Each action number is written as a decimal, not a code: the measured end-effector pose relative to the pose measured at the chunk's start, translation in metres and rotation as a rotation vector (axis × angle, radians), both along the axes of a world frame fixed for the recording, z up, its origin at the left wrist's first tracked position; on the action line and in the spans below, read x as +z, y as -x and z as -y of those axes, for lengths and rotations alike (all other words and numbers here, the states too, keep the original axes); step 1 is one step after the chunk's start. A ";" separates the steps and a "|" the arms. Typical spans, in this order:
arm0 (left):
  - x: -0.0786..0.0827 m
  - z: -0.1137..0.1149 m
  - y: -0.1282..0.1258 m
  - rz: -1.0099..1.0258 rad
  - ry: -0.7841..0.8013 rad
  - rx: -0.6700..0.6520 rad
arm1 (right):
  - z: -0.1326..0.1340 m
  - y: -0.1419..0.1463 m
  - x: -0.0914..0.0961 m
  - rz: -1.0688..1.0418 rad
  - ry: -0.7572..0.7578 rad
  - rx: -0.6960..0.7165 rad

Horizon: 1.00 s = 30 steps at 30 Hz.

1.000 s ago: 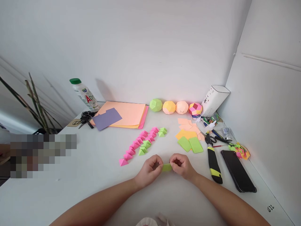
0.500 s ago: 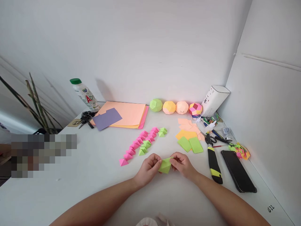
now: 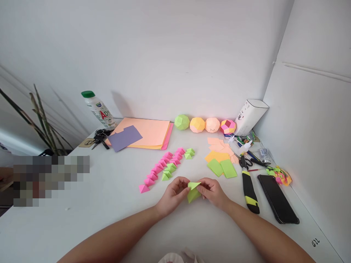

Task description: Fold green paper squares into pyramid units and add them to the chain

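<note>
A small light green piece of paper (image 3: 193, 194) is held between my two hands above the table, with a flap folded over along its top. My left hand (image 3: 175, 193) pinches its left side between thumb and fingers. On the right side, my right hand (image 3: 212, 191) grips it the same way, the thumb lying on the front. Beyond my hands lie rows of folded pink paper pieces (image 3: 157, 168) and several folded green pieces (image 3: 170, 168). Flat green paper rectangles (image 3: 228, 168) rest on orange ones (image 3: 216, 156) to the right.
Paper balls (image 3: 182, 122) line the wall. Large paper sheets (image 3: 148, 131), a purple sheet (image 3: 125, 138) and a bottle (image 3: 100, 109) stand or lie back left. A utility knife (image 3: 250, 191), scissors (image 3: 244, 162), a phone (image 3: 278, 199) and a white box (image 3: 251, 117) are at right.
The green paper has turned in my fingers, and its top flap now folds forward. Both hands keep nearly the same place.
</note>
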<state>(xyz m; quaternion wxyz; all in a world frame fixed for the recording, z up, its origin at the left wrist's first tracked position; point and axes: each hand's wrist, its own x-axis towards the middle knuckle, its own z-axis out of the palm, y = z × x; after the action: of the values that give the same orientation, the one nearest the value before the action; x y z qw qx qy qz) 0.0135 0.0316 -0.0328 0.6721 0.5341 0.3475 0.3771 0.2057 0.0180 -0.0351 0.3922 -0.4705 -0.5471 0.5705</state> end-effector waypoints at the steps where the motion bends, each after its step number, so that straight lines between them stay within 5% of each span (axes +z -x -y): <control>1: -0.001 0.000 0.000 0.010 -0.015 0.004 | 0.000 0.000 0.001 0.015 0.000 0.004; 18: -0.009 0.000 0.003 -0.041 -0.414 -0.196 | 0.000 0.002 0.003 0.161 -0.079 0.125; 30: -0.006 -0.003 0.002 0.161 -0.114 -0.120 | -0.001 0.001 0.003 0.036 -0.131 0.082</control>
<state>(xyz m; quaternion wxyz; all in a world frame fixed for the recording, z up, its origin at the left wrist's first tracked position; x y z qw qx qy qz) 0.0118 0.0344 -0.0392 0.6876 0.5594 0.2378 0.3972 0.2046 0.0193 -0.0319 0.3884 -0.4313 -0.6091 0.5405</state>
